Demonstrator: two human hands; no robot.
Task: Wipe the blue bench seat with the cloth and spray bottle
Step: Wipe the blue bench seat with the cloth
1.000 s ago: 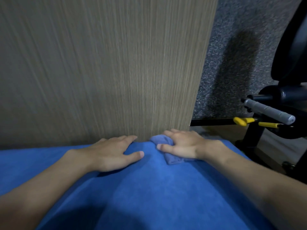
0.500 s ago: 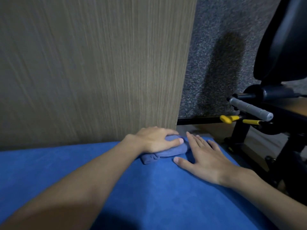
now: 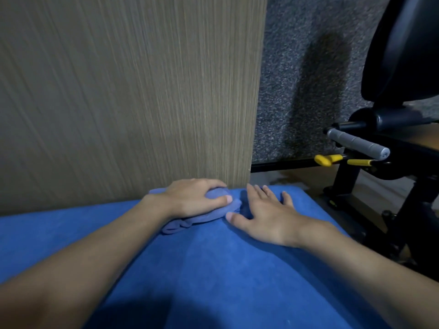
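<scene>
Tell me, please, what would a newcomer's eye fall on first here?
The bright blue bench seat fills the lower half of the view, running up to a wood-grain panel behind it. At its far edge the left hand grips a bunched blue-grey cloth, while the right hand lies flat on the seat just beside it. To the right stands black equipment with a grey handle and yellow tips.
</scene>
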